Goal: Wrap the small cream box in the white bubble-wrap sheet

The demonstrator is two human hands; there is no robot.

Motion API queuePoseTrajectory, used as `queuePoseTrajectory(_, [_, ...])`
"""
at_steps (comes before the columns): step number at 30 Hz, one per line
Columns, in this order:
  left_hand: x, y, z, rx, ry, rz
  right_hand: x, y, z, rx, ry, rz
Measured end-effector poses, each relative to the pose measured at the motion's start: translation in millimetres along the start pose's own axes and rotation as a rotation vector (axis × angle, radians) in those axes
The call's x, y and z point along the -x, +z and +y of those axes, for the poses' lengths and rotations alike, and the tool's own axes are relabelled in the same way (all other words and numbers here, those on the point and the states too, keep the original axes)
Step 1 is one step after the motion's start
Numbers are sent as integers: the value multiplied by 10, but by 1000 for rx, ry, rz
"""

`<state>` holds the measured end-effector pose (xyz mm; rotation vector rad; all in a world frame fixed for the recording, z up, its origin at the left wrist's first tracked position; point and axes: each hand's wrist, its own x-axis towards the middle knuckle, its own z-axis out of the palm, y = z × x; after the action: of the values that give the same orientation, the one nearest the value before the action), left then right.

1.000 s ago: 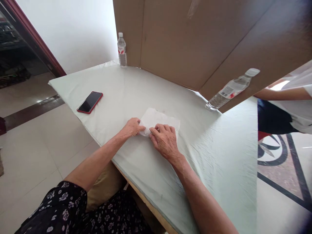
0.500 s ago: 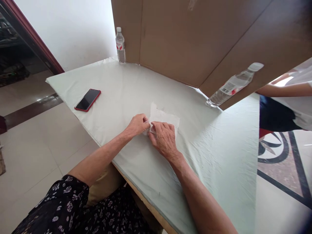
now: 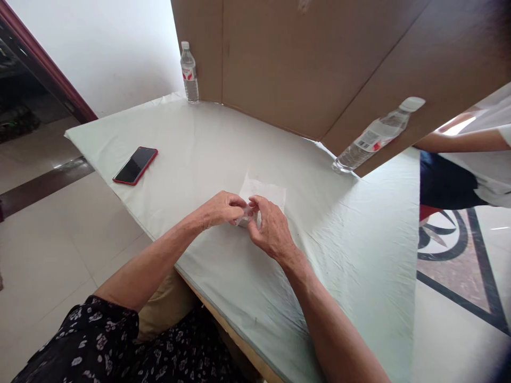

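A thin white tissue point(image 3: 263, 190) lies on the cloth-covered table, its near edge lifted between my hands. My left hand point(image 3: 224, 208) has thumb and fingers pinched on the tissue's near left part. Just to the right, my right hand point(image 3: 272, 226) curves over the near edge, fingers bent and thumb apart from them. Its fingertips meet the tissue close to the left fingertips. Part of the tissue is hidden beneath the right hand.
A phone in a red case point(image 3: 136, 166) lies at the left. Two water bottles, one upright point(image 3: 189, 74) and one tilted point(image 3: 377, 137), stand against a large cardboard panel point(image 3: 275, 64). At the right edge, another person's arm point(image 3: 459, 142) shows behind the panel.
My fingers have risen a little from the table, and the right hand's thumb and fingers have spread apart. The tissue's near edge is lifted. The view has shifted slightly.
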<state>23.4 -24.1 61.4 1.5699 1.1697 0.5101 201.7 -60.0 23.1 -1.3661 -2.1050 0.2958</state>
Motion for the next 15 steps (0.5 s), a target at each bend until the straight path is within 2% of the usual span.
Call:
queuePoseTrajectory(2, [-1, -39, -12, -48, 41, -43, -10, -25, 1, -9, 12, -11])
queuePoseTrajectory(4, [-14, -25, -44, -148, 83, -29, -17, -58, -3, -7, 24, -27])
queuePoseTrajectory(11, [-14, 247, -186, -679, 385, 244, -26, -123, 7, -58, 51, -54])
queuePoseTrajectory(15, [-13, 298, -244, -774, 494, 256, -55, -103, 56, -139, 48, -22])
